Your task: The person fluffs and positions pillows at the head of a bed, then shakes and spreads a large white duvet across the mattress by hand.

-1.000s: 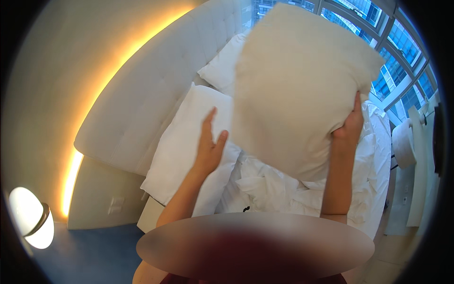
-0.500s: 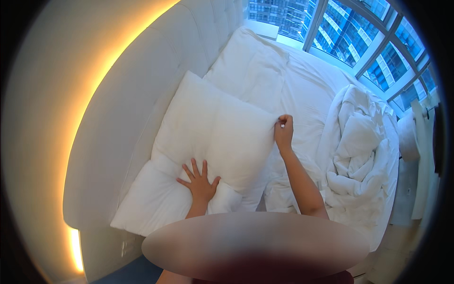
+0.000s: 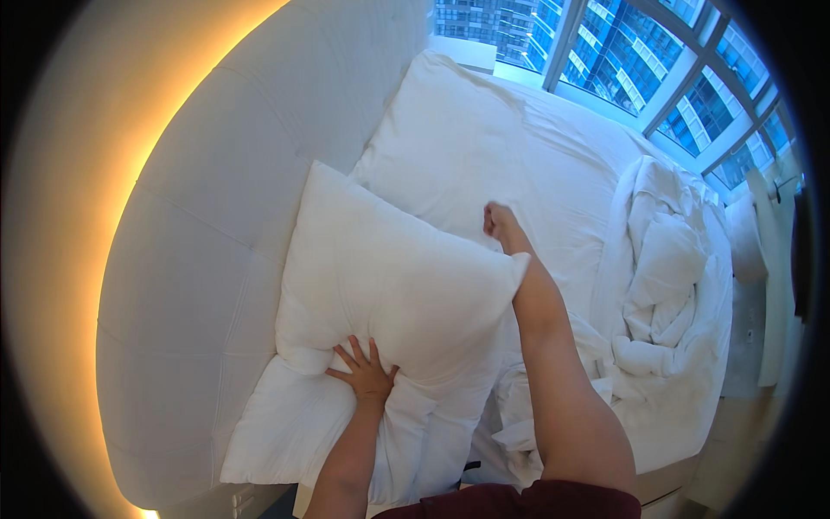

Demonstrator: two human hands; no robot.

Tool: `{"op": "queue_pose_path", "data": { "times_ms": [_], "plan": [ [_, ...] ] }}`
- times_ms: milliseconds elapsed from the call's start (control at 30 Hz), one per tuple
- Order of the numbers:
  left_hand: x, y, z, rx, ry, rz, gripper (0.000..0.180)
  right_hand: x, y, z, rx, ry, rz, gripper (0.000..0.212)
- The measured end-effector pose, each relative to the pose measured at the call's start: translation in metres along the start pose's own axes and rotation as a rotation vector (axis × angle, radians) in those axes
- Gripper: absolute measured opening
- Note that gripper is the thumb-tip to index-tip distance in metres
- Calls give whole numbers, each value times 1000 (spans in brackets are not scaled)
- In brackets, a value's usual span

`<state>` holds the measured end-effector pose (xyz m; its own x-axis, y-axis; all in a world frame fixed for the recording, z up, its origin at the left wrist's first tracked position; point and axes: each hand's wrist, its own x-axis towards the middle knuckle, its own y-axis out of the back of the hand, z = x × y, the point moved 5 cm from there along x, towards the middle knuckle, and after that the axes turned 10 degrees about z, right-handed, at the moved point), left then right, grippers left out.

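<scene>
My left hand (image 3: 366,378) lies flat on a plump white pillow (image 3: 380,259), its fingers spread and pressing into the fabric. This pillow overlaps another white pillow (image 3: 277,432) nearer to me. The upper pillow's right corner sticks up against my right forearm. Past that corner, my right hand (image 3: 497,221) is curled into a fist, apart from the pillow, with no fabric visible in it. Beyond the fist lies a third white pillow (image 3: 441,143), flat on the white sheet (image 3: 562,186).
A tufted headboard (image 3: 186,268) runs along the left, edged by a warm light strip (image 3: 130,203). A bunched white duvet (image 3: 661,285) covers the bed's right side. Tall windows (image 3: 618,60) stand at the far right. A white pillow-like roll (image 3: 745,242) sits beyond the duvet.
My right hand has let go of the pillow's right corner and reached forward past it. The upper pillow's far edge has sunk toward me. My left hand stays spread on it, lower in view.
</scene>
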<state>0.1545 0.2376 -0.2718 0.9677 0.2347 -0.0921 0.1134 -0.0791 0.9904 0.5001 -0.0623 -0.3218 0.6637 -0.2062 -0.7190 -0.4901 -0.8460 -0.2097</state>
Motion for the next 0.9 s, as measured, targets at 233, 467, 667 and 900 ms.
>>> {"op": "queue_pose_path", "data": {
  "times_ms": [233, 467, 667, 900],
  "plan": [
    [-17, 49, 7, 19, 26, 239, 90, -64, 31, -151, -182, 426, 51, 17],
    [-8, 17, 2, 26, 48, 208, 92, 10, 92, 33, -521, 38, 312, 22],
    [0, -4, 10, 108, 19, 212, 93, 50, 93, 82, -964, 346, 115, 21],
    [5, -17, -3, 208, 50, 285, 91, -87, 56, -177, 357, 724, 135, 27]
  ]
}}
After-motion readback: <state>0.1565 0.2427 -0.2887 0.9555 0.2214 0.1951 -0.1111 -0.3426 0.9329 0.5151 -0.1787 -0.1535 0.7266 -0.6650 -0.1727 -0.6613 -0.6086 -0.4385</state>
